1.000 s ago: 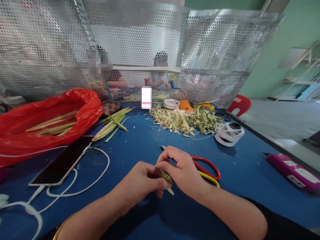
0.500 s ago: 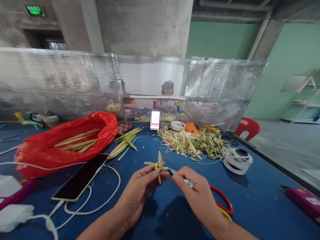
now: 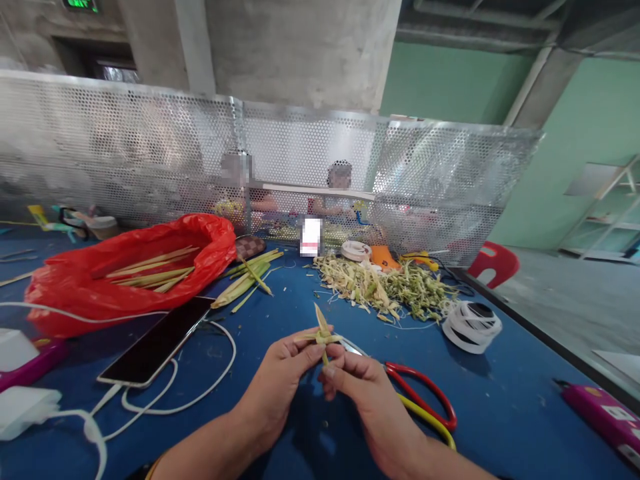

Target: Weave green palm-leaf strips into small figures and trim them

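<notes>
A small woven piece of pale green leaf strips [image 3: 323, 335] has pointed ends sticking out on several sides. My left hand [image 3: 285, 373] pinches it at its middle and left side. Closed on its lower strip are the thumb and fingers of my right hand [image 3: 357, 393]. Scissors with red and yellow handles [image 3: 430, 393] lie under and beside my right hand, their blades partly hidden behind its fingers. Beyond the hands, long leaf strips [image 3: 245, 283] rest on the blue table [image 3: 280, 320].
An open red plastic bag [image 3: 130, 307] holds more strips at the left, near a phone [image 3: 160, 343] and white cables. Leaf scraps [image 3: 385, 283], a white ribbon roll [image 3: 471, 327] and a purple tool [image 3: 600, 413] are at the right. People sit behind the perforated metal screen [image 3: 310, 147].
My right hand has moved left and down onto the lower strip of the woven piece. More of the scissors' handles shows now. The camera view has shifted slightly.
</notes>
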Demonstrator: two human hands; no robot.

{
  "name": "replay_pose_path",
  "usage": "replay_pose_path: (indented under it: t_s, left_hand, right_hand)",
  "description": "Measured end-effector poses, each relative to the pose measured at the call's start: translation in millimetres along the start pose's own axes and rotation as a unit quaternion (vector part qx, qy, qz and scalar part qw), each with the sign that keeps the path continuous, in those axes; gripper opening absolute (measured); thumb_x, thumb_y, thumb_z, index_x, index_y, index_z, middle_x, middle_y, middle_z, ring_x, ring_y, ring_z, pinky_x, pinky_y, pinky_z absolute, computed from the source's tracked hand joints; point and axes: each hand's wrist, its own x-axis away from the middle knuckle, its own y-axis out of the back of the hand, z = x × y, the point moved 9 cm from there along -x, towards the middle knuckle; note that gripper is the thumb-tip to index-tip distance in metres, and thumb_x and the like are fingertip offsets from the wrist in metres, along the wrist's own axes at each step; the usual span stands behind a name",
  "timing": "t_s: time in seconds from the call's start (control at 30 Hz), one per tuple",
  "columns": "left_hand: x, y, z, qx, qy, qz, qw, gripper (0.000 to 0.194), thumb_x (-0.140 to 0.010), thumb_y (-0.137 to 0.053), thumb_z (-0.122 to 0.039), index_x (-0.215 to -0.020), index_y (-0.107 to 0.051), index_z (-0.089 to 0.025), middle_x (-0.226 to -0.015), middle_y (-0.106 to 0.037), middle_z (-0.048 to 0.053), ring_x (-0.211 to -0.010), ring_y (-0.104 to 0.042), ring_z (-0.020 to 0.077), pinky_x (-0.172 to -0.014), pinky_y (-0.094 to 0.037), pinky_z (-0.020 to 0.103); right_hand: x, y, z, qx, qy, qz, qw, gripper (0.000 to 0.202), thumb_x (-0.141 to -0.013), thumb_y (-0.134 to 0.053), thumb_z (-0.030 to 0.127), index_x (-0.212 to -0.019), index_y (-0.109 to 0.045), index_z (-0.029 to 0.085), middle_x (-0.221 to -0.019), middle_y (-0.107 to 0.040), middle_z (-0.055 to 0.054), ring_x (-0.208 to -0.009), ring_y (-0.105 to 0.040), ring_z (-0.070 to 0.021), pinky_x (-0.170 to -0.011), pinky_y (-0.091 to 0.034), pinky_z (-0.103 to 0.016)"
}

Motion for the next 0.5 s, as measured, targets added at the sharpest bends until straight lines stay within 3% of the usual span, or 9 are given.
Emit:
replay_pose_path:
  t_s: [0.13,0.33,0.5]
  left_hand:
    - [1.2,9.2,2.1,0.001,0.022,-0.043,0.999,0.034,-0.071,-0.071,-0.029,-0.102,-0.069,-0.015,-0.088,-0.070,0.008,-0.069,-0.059,0.0154,-0.060,-0.046,0.024]
    - [1.0,2.6,1.9,-0.013,0.022,0.004,1.000,0.033,-0.073,-0.069,-0.032,-0.101,-0.069,-0.015,-0.078,-0.069,0.006,-0.061,-0.057,0.0135,-0.057,-0.045,0.025]
    - [1.5,4.2,2.4,0.002,0.026,-0.014,1.000,0.038,-0.071,-0.069,-0.027,-0.107,-0.066,-0.014,-0.073,-0.067,0.004,-0.053,-0.051,0.0103,-0.051,-0.040,0.022]
  right_hand:
    - [3.3,-1.0,-1.8,0.033,-0.007,0.012,0.999,0.028,-0.064,-0.074,0.037,-0.050,-0.061,0.017,-0.057,-0.056,-0.002,-0.063,-0.051,-0.0154,-0.063,-0.041,-0.026]
    - [2.2,-3.3,-0.8,0.068,-0.009,0.021,0.997,0.035,-0.068,-0.070,0.047,-0.055,-0.061,0.015,-0.061,-0.059,-0.003,-0.059,-0.049,-0.0130,-0.061,-0.042,-0.025]
    - [4.2,-5.9,-4.9,0.131,0.015,0.031,0.991,0.032,-0.074,-0.064,0.042,-0.057,-0.059,0.016,-0.061,-0.055,-0.001,-0.058,-0.048,-0.0124,-0.057,-0.041,-0.024]
